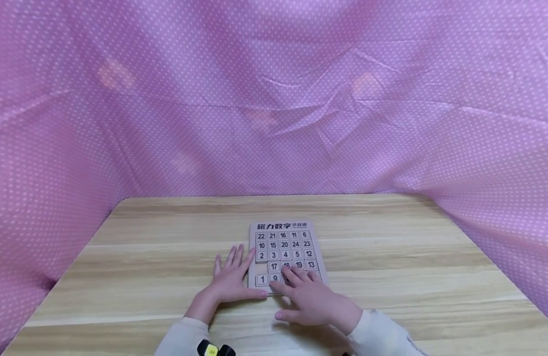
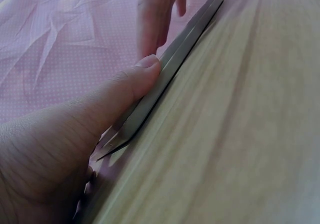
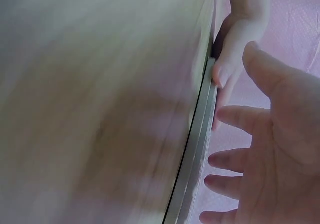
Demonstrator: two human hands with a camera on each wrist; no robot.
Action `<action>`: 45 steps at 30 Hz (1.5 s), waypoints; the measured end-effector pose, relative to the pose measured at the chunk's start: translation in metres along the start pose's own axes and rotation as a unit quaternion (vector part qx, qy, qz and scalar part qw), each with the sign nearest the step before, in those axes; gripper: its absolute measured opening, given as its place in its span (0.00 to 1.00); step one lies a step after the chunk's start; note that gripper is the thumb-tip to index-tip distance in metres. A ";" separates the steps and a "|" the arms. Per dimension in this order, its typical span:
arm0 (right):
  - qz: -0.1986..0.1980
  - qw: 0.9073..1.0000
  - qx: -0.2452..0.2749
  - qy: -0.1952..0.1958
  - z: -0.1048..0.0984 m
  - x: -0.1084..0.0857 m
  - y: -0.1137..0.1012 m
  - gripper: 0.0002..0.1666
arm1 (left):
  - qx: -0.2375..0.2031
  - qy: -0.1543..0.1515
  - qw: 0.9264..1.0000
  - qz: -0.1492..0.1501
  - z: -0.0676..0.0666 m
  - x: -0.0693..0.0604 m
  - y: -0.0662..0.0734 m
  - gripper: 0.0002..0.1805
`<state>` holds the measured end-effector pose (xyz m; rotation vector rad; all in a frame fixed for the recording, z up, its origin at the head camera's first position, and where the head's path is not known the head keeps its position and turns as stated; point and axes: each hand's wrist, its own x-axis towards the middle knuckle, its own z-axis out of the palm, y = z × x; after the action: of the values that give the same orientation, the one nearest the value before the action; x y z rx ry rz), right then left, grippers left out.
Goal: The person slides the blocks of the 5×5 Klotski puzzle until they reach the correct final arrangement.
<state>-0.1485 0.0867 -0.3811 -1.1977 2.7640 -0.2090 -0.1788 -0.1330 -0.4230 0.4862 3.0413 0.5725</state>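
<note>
A grey number sliding puzzle (image 1: 279, 226) lies flat on the wooden table, its numbered tiles facing up. The slot left of tile 17 (image 1: 274, 267) has no tile in it. My left hand (image 1: 229, 284) braces the near left corner, fingers spread and straight along the left side, thumb on the front edge. In the left wrist view that thumb (image 2: 122, 87) touches the puzzle's side (image 2: 165, 79). Over the lower rows my right hand (image 1: 311, 299) is spread, covering some bottom tiles. Its fingers (image 3: 232, 159) look extended in the right wrist view; I cannot tell which tile they touch.
The light wooden table (image 1: 389, 247) extends around the puzzle on all sides. A pink dotted cloth (image 1: 274, 163) hangs behind the table and along both sides. A dark band with a yellow part (image 1: 211, 350) is on the left sleeve.
</note>
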 end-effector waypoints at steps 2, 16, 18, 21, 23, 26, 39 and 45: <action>-0.007 1.000 -0.004 -0.002 0.000 0.004 -0.004 0.38 | 0.001 0.001 1.000 0.000 0.000 0.000 0.000 0.61; 0.013 1.000 -0.019 0.003 -0.001 0.041 -0.005 0.43 | 0.010 -0.003 1.000 0.005 0.004 -0.001 0.000 0.60; 0.016 1.000 -0.020 0.003 0.001 0.045 -0.004 0.43 | 0.011 -0.003 1.000 0.006 0.004 -0.001 0.000 0.60; 0.020 1.000 -0.020 0.000 0.002 0.047 -0.004 0.44 | 0.008 -0.004 1.000 0.007 0.004 0.000 0.000 0.61; 0.022 1.000 -0.020 -0.001 0.001 0.047 -0.004 0.44 | 0.007 -0.004 1.000 0.006 0.004 0.000 0.000 0.61; 0.020 0.999 -0.025 -0.007 0.000 0.044 -0.006 0.43 | 0.004 -0.005 1.000 0.004 0.004 0.000 0.000 0.60; 0.006 0.999 -0.034 -0.022 -0.004 0.036 -0.013 0.38 | 0.003 -0.002 1.000 -0.002 0.000 0.000 -0.001 0.61; 0.024 0.999 -0.026 -0.018 -0.001 0.044 -0.009 0.38 | -0.003 -0.003 1.000 0.006 -0.001 0.002 -0.005 0.60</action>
<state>-0.1724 0.0489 -0.3809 -1.1332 2.7794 -0.1115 -0.1821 -0.1368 -0.4240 0.5051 3.0327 0.5780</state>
